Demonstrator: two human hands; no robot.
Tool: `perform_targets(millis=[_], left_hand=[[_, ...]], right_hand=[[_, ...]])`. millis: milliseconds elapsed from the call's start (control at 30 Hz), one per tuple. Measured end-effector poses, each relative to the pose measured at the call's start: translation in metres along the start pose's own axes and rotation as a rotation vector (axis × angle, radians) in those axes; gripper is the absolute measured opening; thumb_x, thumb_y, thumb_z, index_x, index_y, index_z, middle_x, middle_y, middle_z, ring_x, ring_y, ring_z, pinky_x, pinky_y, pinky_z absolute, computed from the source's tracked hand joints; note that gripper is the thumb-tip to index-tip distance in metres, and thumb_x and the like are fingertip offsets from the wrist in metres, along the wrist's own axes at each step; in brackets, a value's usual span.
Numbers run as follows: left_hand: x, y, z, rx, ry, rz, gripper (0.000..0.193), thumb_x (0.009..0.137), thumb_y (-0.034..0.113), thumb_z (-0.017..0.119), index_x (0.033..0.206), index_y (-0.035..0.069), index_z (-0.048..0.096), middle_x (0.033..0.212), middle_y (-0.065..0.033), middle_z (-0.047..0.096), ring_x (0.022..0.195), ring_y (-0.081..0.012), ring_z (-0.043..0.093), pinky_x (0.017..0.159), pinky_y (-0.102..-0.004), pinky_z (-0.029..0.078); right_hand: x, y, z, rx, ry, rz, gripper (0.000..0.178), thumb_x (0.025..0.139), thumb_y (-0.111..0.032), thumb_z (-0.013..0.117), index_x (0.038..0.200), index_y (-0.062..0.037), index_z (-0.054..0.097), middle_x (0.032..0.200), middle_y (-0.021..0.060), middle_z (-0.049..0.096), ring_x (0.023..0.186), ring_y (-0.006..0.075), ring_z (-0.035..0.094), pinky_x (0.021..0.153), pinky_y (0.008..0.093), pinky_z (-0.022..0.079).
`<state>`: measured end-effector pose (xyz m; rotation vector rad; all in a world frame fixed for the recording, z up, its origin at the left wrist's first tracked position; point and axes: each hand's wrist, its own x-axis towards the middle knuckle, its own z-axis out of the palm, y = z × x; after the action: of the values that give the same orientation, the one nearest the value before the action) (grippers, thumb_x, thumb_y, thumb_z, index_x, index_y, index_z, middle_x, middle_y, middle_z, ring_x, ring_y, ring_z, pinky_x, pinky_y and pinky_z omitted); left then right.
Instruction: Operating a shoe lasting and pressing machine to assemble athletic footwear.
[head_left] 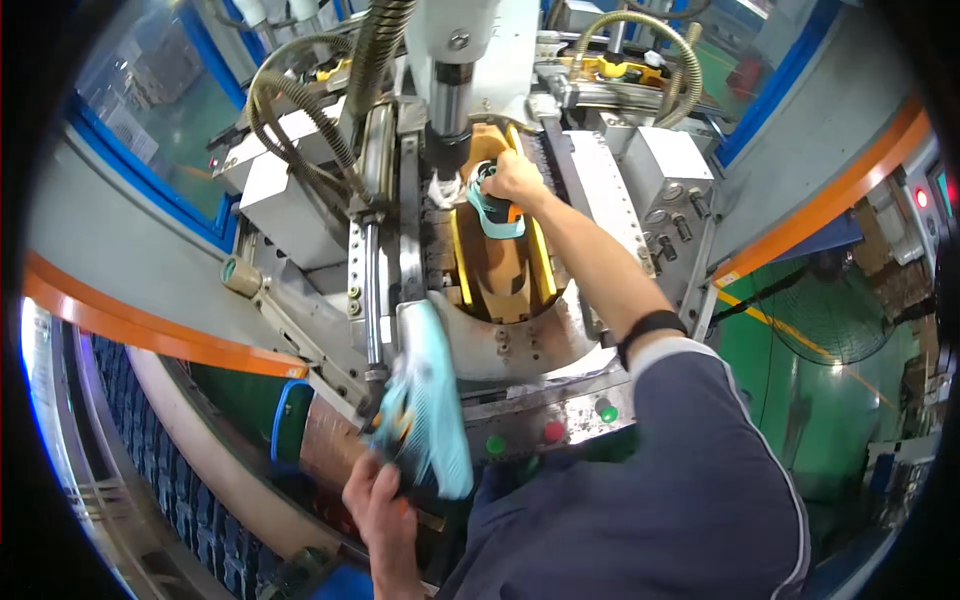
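A light blue mesh sports shoe (436, 400) with a pale sole is in my left hand (385, 505), in front of the machine at lower left. The fingers are closed at its dark, orange-marked end, and motion blurs the shoe. My right hand (517, 180) reaches into the machine and grips a second light blue shoe (503, 229) by its upper part. This shoe is over the brown cradle (493, 268) with yellow side plates (543, 262). My fingers hide part of it, and I cannot tell whether it touches the cradle.
Left of my right hand hangs a metal press ram (452, 110) with a dark lower end. Green and red push buttons (553, 431) line the front panel. Hoses (300, 110) and metal boxes (290, 210) flank the cradle. A black fan (838, 310) stands to the right.
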<state>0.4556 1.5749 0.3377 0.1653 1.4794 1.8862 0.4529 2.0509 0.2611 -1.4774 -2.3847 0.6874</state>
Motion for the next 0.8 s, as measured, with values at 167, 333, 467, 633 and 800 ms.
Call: perform_targets(millis=[167,333,467,633,800], left_hand=[[-0.078,-0.017,-0.077,-0.029,0.548,0.268,0.047,0.09,0.02,0.063,0.127,-0.004,0.045,0.105,-0.0112,0.063,0.086,-0.0174,0.065,0.071,-0.0287,0.055],[-0.118,-0.04,-0.108,-0.146,0.511,0.236,0.02,0.095,0.018,0.055,0.105,0.0,0.058,0.1,-0.0103,0.066,0.083,-0.0197,0.066,0.071,-0.0324,0.055],[-0.118,-0.052,-0.098,-0.261,0.588,0.206,0.028,0.094,0.022,0.058,0.112,-0.001,0.058,0.104,-0.0117,0.066,0.09,-0.0224,0.066,0.073,-0.0335,0.054],[-0.123,-0.05,-0.077,-0.274,0.629,0.179,0.032,0.094,0.023,0.059,0.114,-0.001,0.058,0.106,-0.0122,0.066,0.092,-0.0236,0.065,0.077,-0.0357,0.052],[-0.131,-0.057,-0.076,-0.28,0.586,0.205,0.032,0.094,0.022,0.059,0.114,-0.002,0.058,0.108,-0.0125,0.065,0.095,-0.0232,0.064,0.08,-0.0361,0.051]], right_hand=[[-0.003,-0.003,0.086,-0.056,0.159,0.059,0.08,0.078,-0.027,0.067,0.137,0.0095,0.027,0.104,0.0247,0.064,0.094,0.0354,0.067,0.082,0.0416,0.054],[-0.107,-0.004,0.058,0.012,0.404,-0.512,0.055,0.08,-0.017,0.065,0.126,-0.0001,0.039,0.107,0.0178,0.058,0.088,0.0358,0.062,0.071,0.043,0.053],[-0.283,-0.006,0.063,0.534,0.132,-0.931,0.014,0.079,-0.006,0.062,0.093,-0.0073,0.062,0.09,0.0117,0.063,0.079,0.0311,0.061,0.072,0.0425,0.051],[-0.373,0.032,0.181,0.283,-0.242,-0.832,0.016,0.078,-0.01,0.06,0.092,-0.0031,0.055,0.101,0.0144,0.054,0.098,0.0317,0.059,0.068,0.0388,0.056],[-0.365,0.059,0.229,0.205,-0.444,-0.851,0.029,0.081,-0.012,0.057,0.109,-0.0065,0.052,0.113,0.0151,0.049,0.116,0.0357,0.048,0.081,0.0437,0.052]])
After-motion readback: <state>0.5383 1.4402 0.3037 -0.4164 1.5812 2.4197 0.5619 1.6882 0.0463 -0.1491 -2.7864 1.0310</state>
